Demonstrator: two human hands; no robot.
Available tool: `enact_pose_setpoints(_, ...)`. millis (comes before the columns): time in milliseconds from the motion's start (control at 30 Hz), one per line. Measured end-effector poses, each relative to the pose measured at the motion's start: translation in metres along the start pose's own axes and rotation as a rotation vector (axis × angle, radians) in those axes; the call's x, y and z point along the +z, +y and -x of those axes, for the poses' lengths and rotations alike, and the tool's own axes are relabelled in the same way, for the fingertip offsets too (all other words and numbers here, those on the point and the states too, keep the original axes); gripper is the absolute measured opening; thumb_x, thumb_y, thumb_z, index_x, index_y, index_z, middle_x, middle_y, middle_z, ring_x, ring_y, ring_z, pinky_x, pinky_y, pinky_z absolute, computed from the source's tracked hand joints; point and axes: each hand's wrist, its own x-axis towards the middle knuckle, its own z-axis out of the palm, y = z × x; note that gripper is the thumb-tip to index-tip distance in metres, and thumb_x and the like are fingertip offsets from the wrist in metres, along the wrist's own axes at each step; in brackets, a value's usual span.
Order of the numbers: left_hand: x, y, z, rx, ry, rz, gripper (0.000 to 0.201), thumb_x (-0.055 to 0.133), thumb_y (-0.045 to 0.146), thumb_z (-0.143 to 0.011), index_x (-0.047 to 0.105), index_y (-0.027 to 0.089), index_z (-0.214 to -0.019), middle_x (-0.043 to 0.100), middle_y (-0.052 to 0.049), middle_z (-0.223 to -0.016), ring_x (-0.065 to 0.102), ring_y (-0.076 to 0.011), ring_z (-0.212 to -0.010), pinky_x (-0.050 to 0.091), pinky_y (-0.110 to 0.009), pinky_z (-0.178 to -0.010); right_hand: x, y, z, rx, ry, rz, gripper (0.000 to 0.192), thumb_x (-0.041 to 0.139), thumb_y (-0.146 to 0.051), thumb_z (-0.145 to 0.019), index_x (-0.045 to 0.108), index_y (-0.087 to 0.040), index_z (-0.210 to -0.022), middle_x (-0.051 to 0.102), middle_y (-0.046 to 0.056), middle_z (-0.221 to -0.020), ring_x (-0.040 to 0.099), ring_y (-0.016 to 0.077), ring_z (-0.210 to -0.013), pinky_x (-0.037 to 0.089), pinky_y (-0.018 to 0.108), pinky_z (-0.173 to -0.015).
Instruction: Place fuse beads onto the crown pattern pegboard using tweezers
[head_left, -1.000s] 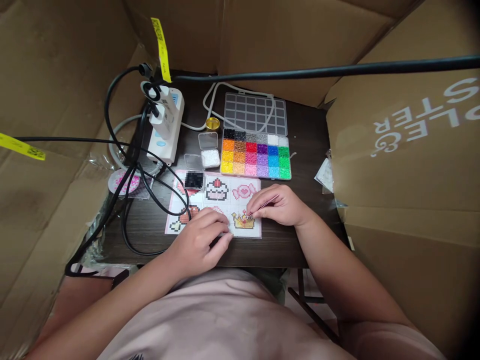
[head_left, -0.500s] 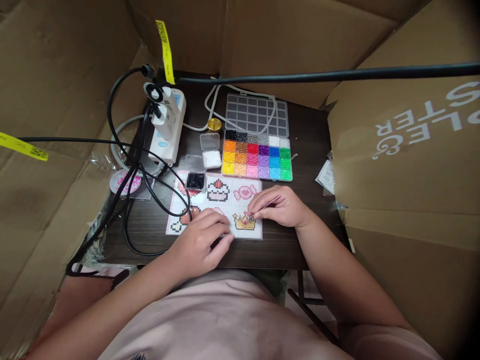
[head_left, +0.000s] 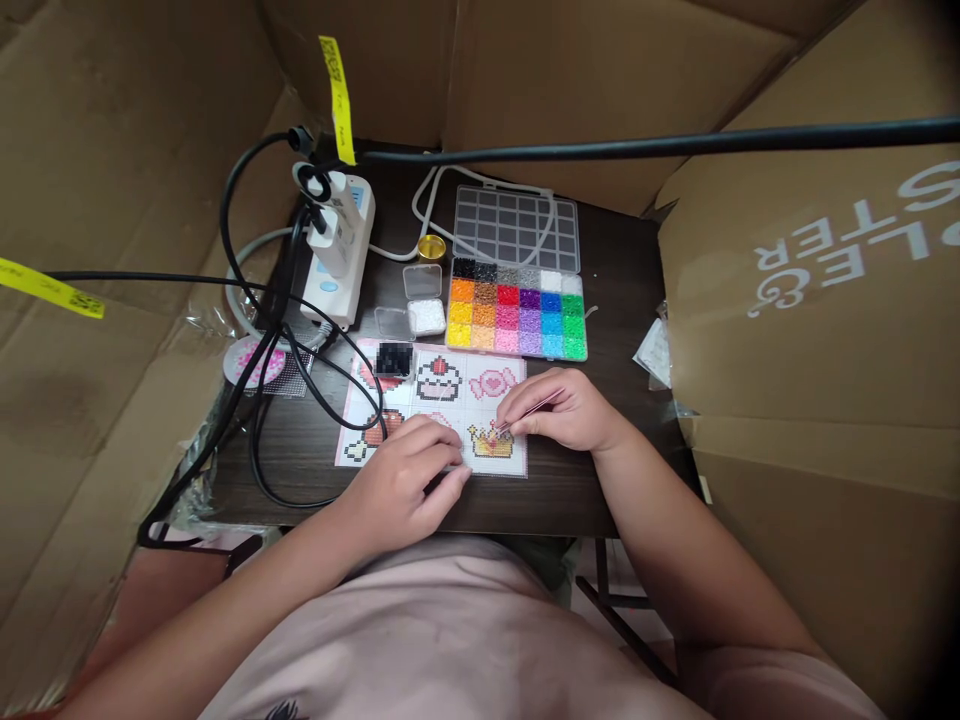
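My right hand [head_left: 570, 410] pinches thin pinkish tweezers [head_left: 546, 401]. Their tip points down at the yellow crown design [head_left: 491, 446] on a gridded pattern sheet [head_left: 516, 466]. Whether a bead sits in the tip is too small to tell. To the left, my left hand [head_left: 409, 478] lies over the sheet's lower middle with fingers bent a little and thumb apart, covering most of one design. Above the hands are a cupcake design [head_left: 438, 382] and a pink candy design [head_left: 493, 383]. A small box of black beads [head_left: 394, 360] stands on the sheet's upper left.
Behind the sheet lies a bead case [head_left: 517, 312] with many colours, its lid [head_left: 517, 225] open. Beside it are a box of white beads [head_left: 426, 317] and a gold tin [head_left: 431, 248]. A power strip [head_left: 337, 280] and black cables [head_left: 259, 440] crowd the left. Cardboard walls [head_left: 810, 370] surround the table.
The whole view has shifted slightly. Both hands keep nearly the same place over the sheet, and the tweezers stay at the crown.
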Motion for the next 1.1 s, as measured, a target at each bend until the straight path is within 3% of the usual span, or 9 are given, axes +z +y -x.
enact_pose_setpoints(1100,0.0009,-0.0013,0.0006,0.011,0.003,0.001,0.005,0.059,0.012,-0.089,0.064,0.016,-0.089,0.067,-0.008,-0.093,0.059,-0.0183,-0.09,0.05,-0.035,-0.083,0.0006,-0.0008,0.0005,0.02,-0.005,0.015,0.003,0.079,-0.018,-0.078,0.08,-0.015,-0.078,0.078,0.008,-0.079,0.074,0.0173,-0.071,0.06,0.025,-0.068)
